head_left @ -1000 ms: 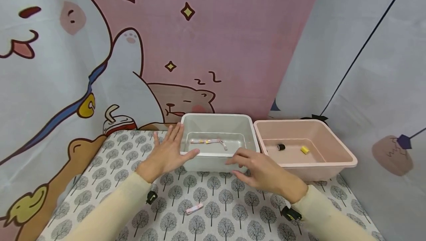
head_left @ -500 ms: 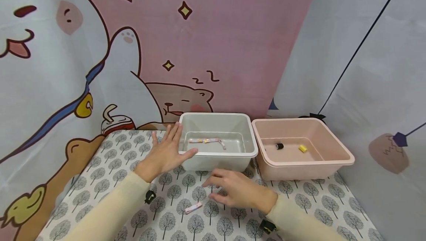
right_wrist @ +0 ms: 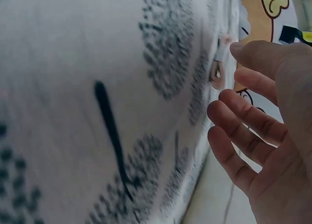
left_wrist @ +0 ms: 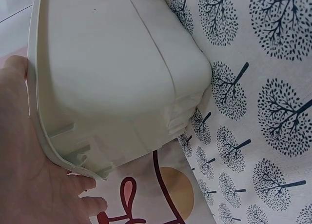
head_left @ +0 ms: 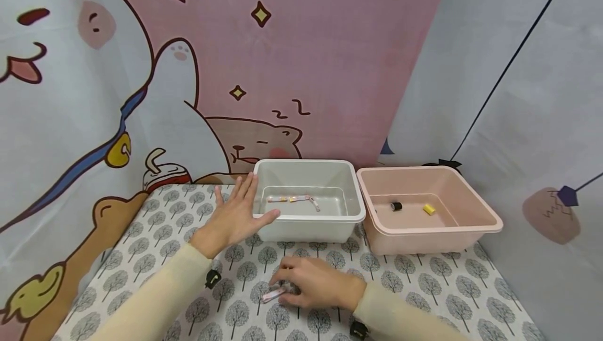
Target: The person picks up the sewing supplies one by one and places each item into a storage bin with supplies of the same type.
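Note:
My left hand [head_left: 234,216] lies flat, fingers straight, against the left wall of a white bin [head_left: 306,230]; the left wrist view shows the palm [left_wrist: 29,180] pressed to the bin's rim [left_wrist: 112,77]. Inside the bin lie several small pink strips [head_left: 294,199]. My right hand [head_left: 308,282] is low over the tree-print tablecloth, its fingertips touching a loose pink strip [head_left: 273,294]. In the right wrist view the fingers [right_wrist: 243,121] are loosely curved, not closed, with the strip's end [right_wrist: 223,52] just beyond the top fingertip.
A pink bin [head_left: 471,226] stands right of the white one, touching it, with a small black piece [head_left: 396,206] and a yellow piece [head_left: 428,209] inside. Cartoon-print cloth walls close in the back and both sides. The tablecloth [head_left: 424,288] spreads in front.
My right hand left the white bin's front rim, came down toward me and to the left, and now touches the loose pink strip. The left hand has stayed put.

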Demonstrator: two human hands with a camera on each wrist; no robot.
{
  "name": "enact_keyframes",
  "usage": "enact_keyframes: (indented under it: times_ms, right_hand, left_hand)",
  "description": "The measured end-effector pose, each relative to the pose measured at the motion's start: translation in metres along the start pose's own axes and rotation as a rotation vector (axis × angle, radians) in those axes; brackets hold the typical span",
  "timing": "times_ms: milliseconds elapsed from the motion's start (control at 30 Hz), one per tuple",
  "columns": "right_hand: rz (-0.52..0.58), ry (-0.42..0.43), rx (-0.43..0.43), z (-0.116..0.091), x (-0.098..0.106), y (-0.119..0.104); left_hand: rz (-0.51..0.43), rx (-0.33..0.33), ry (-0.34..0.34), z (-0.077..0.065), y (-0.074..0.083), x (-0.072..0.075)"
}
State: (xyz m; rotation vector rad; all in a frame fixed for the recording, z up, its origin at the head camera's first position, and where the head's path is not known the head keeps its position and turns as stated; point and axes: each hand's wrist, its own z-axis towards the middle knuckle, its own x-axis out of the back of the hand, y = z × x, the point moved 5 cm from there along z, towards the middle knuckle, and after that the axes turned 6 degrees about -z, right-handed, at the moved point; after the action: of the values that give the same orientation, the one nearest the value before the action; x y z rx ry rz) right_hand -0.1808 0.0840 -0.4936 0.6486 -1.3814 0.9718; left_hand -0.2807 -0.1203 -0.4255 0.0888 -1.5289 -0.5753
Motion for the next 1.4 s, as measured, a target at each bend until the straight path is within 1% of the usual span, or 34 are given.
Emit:
enact_keyframes:
  times_ms: [100,300,600,767,900,1033,1167,1267,1400]
  right_hand:
    - [-0.014,-0.004,0.012,0.002,-0.005,-0.003]
    - [-0.039,0.003,0.014,0.006,-0.007,-0.003]
    - [-0.038,0.016,0.061,0.008,-0.011,-0.004]
    - [-0.03,0.01,0.058,0.008,-0.012,-0.004]
    - [-0.008,-0.008,0.038,0.007,-0.01,-0.005]
    - [0.027,-0.016,0.006,0.005,-0.001,-0.003]
    - [0.04,0.008,-0.004,0.003,0.015,0.002]
    - [0.029,0.044,-0.002,0.001,0.03,0.007]
    - [0.011,0.111,0.017,-0.004,0.056,0.012]
  left_hand:
    - [0.003,-0.001,-0.001,0.0,0.0,0.0]
    - [0.009,-0.009,0.013,0.0,0.001,0.002]
    - [0.011,-0.008,0.013,-0.001,-0.002,-0.001]
    - [0.005,-0.01,0.012,-0.001,-0.001,-0.002]
    - [0.004,-0.014,0.015,-0.001,-0.001,-0.002]
    - [0.007,-0.016,0.016,0.0,-0.001,-0.002]
    - [0.013,-0.017,0.015,0.0,-0.001,-0.002]
    - [0.017,-0.018,0.017,0.001,-0.002,-0.002]
    - [0.018,-0.018,0.02,0.002,-0.002,-0.001]
